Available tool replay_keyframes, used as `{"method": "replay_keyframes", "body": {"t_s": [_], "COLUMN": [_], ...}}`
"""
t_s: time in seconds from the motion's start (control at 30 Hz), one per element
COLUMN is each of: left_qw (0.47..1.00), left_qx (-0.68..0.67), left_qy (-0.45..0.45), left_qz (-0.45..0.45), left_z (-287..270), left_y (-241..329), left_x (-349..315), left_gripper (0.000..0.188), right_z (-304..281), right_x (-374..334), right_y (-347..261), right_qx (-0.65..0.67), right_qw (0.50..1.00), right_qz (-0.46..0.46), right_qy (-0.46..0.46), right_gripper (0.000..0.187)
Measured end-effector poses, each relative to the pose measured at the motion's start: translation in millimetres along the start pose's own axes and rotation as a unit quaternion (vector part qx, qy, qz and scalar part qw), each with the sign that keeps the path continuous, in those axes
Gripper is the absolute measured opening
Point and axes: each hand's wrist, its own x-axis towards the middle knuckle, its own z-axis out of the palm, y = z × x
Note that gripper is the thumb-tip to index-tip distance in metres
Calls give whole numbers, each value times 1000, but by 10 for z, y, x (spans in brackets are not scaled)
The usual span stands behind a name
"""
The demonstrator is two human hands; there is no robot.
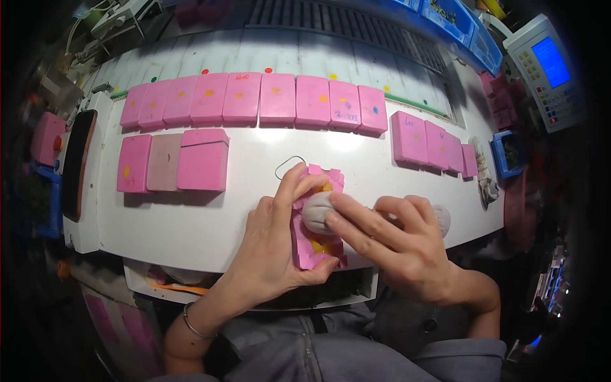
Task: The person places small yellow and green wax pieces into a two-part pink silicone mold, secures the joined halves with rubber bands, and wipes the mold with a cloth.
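Over white tabletop, hands grasping notched block and overlapping grey lump, wire loop, pink slabs beyond.

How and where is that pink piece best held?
Take the pink piece by its near and far ends, probably from the left, like the left hand: it is longer than wide, and the right hand, holding the grey lump, crowds its right.

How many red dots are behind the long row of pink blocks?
2: one red dot behind the left blocks, another dot behind the middle blocks; more may be hidden.
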Motion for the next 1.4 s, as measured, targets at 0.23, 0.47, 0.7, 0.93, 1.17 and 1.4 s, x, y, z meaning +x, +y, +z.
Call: {"method": "replay_keyframes", "body": {"t_s": [0.23, 0.47, 0.7, 0.93, 1.17, 1.4], "left_qw": [999, 999, 997, 983, 974, 946], "left_qx": [30, 44, -47, 162, 180, 196], "left_qy": [23, 20, 68, 51, 103, 211], "left_qz": [25, -2, -7, 66, 89, 149], "left_z": [-10, 20, 55, 114, 200, 317], "left_y": [-16, 65, 10, 79, 58, 70], "left_x": [-7, 30, 7, -37, -39, -5], "left_gripper": [102, 96, 86, 67, 53, 40], "right_z": [123, 186, -84, 247, 452, 643], "right_x": [18, -46, -73, -945, -870, -766], "right_y": [-87, -41, 88, 418, 39, -170], "right_qx": [7, -38, 110, 0, 13, 163], "right_qw": [1000, 999, 985, 943, 957, 914], "right_qz": [-3, 7, 128, 333, 255, 346], "right_qy": [-18, 31, -21, 11, 140, 134], "right_gripper": [49, 49, 63, 66, 48, 61]}}
